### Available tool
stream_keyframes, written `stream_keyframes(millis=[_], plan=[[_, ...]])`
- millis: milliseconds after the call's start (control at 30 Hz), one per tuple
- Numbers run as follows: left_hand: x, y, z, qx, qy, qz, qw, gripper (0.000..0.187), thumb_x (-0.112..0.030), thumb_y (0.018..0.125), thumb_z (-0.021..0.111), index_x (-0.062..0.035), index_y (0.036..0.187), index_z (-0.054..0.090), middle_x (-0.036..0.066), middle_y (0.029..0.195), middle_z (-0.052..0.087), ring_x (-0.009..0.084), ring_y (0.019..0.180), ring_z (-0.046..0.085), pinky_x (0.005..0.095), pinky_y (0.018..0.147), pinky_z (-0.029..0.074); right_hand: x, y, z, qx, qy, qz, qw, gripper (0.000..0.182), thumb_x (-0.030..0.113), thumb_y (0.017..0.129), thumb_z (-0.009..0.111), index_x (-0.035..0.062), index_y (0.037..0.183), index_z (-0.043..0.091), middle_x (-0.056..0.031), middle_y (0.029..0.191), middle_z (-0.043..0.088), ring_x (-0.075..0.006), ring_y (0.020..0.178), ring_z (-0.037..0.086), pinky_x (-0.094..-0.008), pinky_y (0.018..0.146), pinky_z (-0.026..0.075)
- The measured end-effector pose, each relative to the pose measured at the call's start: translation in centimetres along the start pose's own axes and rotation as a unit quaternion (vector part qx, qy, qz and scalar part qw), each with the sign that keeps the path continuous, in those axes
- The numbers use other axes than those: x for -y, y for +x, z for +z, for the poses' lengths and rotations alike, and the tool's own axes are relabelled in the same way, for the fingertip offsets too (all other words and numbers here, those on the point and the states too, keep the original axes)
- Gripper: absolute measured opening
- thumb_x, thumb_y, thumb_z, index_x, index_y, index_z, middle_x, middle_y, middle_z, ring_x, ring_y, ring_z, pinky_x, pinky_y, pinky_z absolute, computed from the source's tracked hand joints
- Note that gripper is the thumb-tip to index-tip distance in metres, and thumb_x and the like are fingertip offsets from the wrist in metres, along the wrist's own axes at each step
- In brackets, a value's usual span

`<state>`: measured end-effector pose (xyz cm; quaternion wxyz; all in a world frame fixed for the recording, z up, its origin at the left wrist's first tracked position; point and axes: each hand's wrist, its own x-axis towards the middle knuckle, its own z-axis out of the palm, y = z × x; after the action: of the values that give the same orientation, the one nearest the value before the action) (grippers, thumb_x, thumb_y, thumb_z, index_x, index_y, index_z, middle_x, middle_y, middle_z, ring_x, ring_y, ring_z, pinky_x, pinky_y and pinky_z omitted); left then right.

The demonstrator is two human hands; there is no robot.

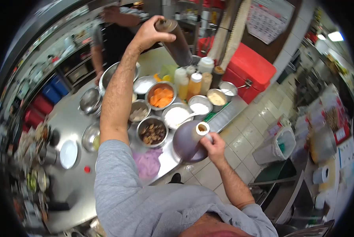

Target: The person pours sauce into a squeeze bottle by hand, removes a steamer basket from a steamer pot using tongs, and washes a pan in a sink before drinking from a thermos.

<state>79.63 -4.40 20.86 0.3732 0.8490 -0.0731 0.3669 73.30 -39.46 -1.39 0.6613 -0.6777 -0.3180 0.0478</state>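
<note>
My left hand [151,35] is raised over the far side of the steel table, its fingers and thumb closed round the upper end of a dark brown bottle [179,45]. That bottle slants down to the right, beside a group of squeeze bottles [194,83]. Lower down, my right hand [214,147] grips a big jug of dark liquid [187,144] near its neck. The jug's white-rimmed mouth [202,128] is uncovered and faces up. Close to the jug are a bowl of white powder [177,115] and a bowl of dark brown pieces [152,133].
The steel table [80,189] holds a bowl of orange slices [161,97], a purple cloth [147,162], a white oval dish [68,154] and a red cap [87,169]. A red box [250,69] stands at the back right. Another person [119,43] stands across the table.
</note>
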Motion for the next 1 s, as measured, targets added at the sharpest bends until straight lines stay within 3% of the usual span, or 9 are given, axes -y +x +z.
stream_keyframes(millis=[100, 133, 200, 333, 433, 500, 733, 800, 1000], plan=[[-5.6, -6.7, -5.7, -0.066, -0.064, 0.046, 0.995, 0.063, -0.026, 0.061, 0.080, 0.0013, 0.109, 0.051, 0.008, 0.097, 0.060, 0.0135, 0.089, 0.056, 0.0284, 0.081, 0.044, -0.3, -1.6, 0.2, 0.037, 0.120, 0.049, 0.991, 0.015, 0.014, 0.079, 0.067, 0.0017, 0.084, 0.061, 0.0020, 0.074, 0.058, -0.0055, 0.067, 0.051, -0.0206, 0.062, 0.043], [-8.7, -10.0, -7.1, -0.089, -0.060, 0.026, 0.994, 0.057, -0.019, 0.064, 0.076, -0.0011, 0.112, 0.051, 0.006, 0.098, 0.060, 0.0153, 0.089, 0.057, 0.0291, 0.082, 0.043, -0.2, -2.2, 0.7, 0.049, 0.127, 0.039, 0.990, 0.015, 0.014, 0.079, 0.068, 0.0018, 0.084, 0.061, 0.0026, 0.073, 0.057, -0.0052, 0.066, 0.050, -0.0205, 0.061, 0.042], [-13.8, -16.0, -9.6, -0.141, -0.208, -0.053, 0.966, 0.046, -0.007, 0.063, 0.075, -0.0026, 0.101, 0.051, 0.004, 0.090, 0.058, 0.0126, 0.081, 0.056, 0.0286, 0.074, 0.046, 1.8, -3.8, 1.8, 0.093, 0.081, -0.014, 0.992, 0.015, 0.015, 0.079, 0.068, 0.0021, 0.084, 0.062, 0.0034, 0.072, 0.057, -0.0045, 0.065, 0.048, -0.0202, 0.060, 0.041], [-18.1, -28.9, -14.5, -0.236, -0.039, -0.133, 0.962, 0.062, -0.023, 0.059, 0.081, 0.0018, 0.107, 0.051, 0.008, 0.096, 0.061, 0.0134, 0.086, 0.058, 0.0270, 0.081, 0.045, 5.5, -6.1, 3.9, 0.141, 0.122, 0.048, 0.981, 0.016, 0.017, 0.080, 0.068, 0.0026, 0.082, 0.061, 0.0058, 0.064, 0.053, -0.0010, 0.055, 0.042, -0.0173, 0.048, 0.033], [-21.7, -38.5, -17.0, -0.290, 0.176, -0.230, 0.912, 0.065, -0.024, 0.057, 0.082, 0.0020, 0.107, 0.050, 0.008, 0.095, 0.061, 0.0145, 0.086, 0.058, 0.0275, 0.081, 0.045, 8.6, -8.4, 7.0, 0.201, 0.168, 0.061, 0.963, 0.016, 0.016, 0.080, 0.068, 0.0024, 0.083, 0.060, 0.0069, 0.062, 0.050, 0.0005, 0.051, 0.037, -0.0164, 0.044, 0.028], [-22.7, -44.5, -18.5, -0.317, 0.272, -0.250, 0.873, 0.066, -0.023, 0.056, 0.082, 0.0024, 0.107, 0.049, 0.010, 0.097, 0.060, 0.0164, 0.089, 0.057, 0.0282, 0.082, 0.044, 9.9, -10.0, 9.9, 0.261, 0.204, 0.093, 0.939, 0.016, 0.015, 0.080, 0.068, 0.0018, 0.084, 0.060, 0.0072, 0.062, 0.049, 0.0010, 0.050, 0.036, -0.0162, 0.043, 0.027], [-21.5, -61.4, -22.1, -0.415, 0.278, -0.356, 0.790, 0.063, -0.023, 0.055, 0.083, -0.0007, 0.103, 0.048, 0.009, 0.092, 0.059, 0.0173, 0.084, 0.057, 0.0285, 0.078, 0.046, 12.5, -15.4, 24.3, 0.346, 0.223, 0.092, 0.907, 0.019, 0.018, 0.078, 0.070, 0.0011, 0.080, 0.061, 0.0038, 0.066, 0.055, -0.0021, 0.054, 0.044, -0.0181, 0.047, 0.034], [-20.2, -64.8, -23.0, -0.422, 0.301, -0.362, 0.775, 0.063, -0.024, 0.054, 0.083, -0.0008, 0.102, 0.048, 0.009, 0.094, 0.057, 0.0180, 0.087, 0.056, 0.0293, 0.079, 0.045, 13.4, -16.7, 29.2, 0.343, 0.227, 0.041, 0.911, 0.019, 0.018, 0.080, 0.068, 0.0026, 0.080, 0.058, 0.0042, 0.060, 0.051, -0.0005, 0.044, 0.037, -0.0168, 0.039, 0.026], [-17.3, -69.8, -25.2, -0.416, 0.293, -0.371, 0.777, 0.065, -0.019, 0.056, 0.082, -0.0010, 0.107, 0.045, 0.008, 0.097, 0.055, 0.0157, 0.090, 0.054, 0.0285, 0.081, 0.045, 13.5, -18.8, 41.0, 0.344, 0.180, -0.014, 0.922, 0.022, 0.022, 0.079, 0.069, 0.0025, 0.078, 0.060, 0.0049, 0.059, 0.050, -0.0014, 0.050, 0.041, -0.0181, 0.043, 0.030]])
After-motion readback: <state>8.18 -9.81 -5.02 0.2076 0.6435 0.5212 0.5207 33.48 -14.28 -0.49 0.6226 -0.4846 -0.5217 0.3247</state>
